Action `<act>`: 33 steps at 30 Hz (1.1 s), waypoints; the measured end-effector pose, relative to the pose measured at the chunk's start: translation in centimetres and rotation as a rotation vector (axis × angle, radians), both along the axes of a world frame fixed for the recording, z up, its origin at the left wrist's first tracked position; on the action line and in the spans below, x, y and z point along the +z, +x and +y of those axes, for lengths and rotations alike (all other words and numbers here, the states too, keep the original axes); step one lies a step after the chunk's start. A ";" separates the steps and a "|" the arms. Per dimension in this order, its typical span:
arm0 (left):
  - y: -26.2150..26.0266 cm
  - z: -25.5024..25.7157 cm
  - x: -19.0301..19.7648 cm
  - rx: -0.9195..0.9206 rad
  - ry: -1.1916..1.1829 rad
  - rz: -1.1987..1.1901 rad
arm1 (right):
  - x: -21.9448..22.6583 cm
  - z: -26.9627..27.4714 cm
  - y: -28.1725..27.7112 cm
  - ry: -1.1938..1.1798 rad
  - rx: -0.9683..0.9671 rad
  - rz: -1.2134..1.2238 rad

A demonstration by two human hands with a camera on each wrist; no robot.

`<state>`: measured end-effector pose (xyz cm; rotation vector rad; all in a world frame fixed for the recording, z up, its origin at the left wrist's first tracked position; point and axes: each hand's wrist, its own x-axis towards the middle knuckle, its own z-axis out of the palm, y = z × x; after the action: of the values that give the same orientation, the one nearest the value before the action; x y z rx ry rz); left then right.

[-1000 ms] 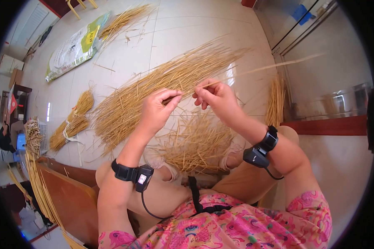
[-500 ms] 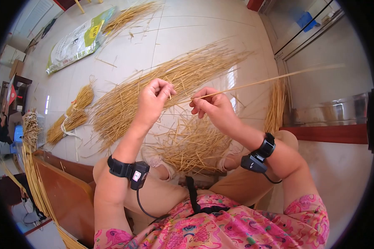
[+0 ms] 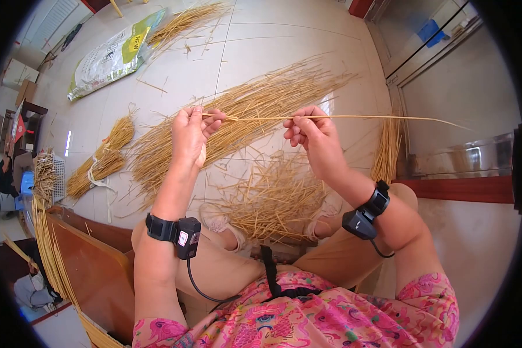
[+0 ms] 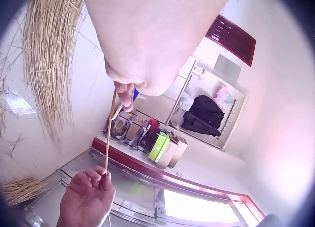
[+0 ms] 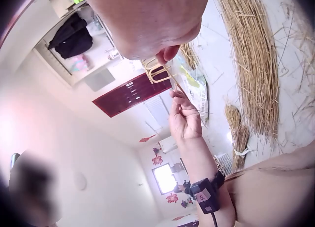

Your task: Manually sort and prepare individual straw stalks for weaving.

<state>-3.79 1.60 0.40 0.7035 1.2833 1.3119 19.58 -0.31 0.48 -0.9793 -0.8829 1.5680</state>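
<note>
One long straw stalk (image 3: 365,116) stretches nearly level between the two hands in the head view. My left hand (image 3: 192,136) pinches its left end between thumb and finger. My right hand (image 3: 314,130) pinches it farther along, and the thin tip runs on well past that hand to the right. Close to the left fingers a short bent piece (image 4: 117,111) angles off the stalk in the left wrist view. Below both hands a broad layer of straw (image 3: 180,139) lies on the tiled floor.
Short loose straw (image 3: 272,200) is heaped between the feet. A tied straw bundle (image 3: 101,156) lies at left, a printed sack (image 3: 107,64) with straw beyond it. Another straw bunch (image 3: 387,148) leans by the glass door (image 3: 458,98). A wooden board (image 3: 93,267) stands beside the left leg.
My left hand has moved left and turned, now gripping the stalk's end; hands are farther apart. The stalk has swung from slanting up rightward to nearly level, with my right hand still on it.
</note>
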 end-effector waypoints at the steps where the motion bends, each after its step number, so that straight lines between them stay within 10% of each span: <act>1: 0.1 -0.2 0.2 -0.025 0.015 -0.010 | -0.1 0.1 0.0 -0.004 -0.014 0.023; 11: 3.6 -1.8 0.8 -0.341 0.050 -0.146 | -1.4 -0.2 -1.5 -0.027 0.085 -0.194; 17: 3.1 -1.8 -0.8 -0.528 0.309 0.812 | -1.1 -0.1 -1.1 0.039 0.082 -0.194; 33: -0.1 0.5 -2.7 0.015 0.031 0.375 | -0.8 0.9 0.4 -0.012 -0.059 -0.132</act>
<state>-3.88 2.07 -2.29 0.9972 1.5694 1.2510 20.02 0.63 -0.30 -1.1184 -0.9276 1.4732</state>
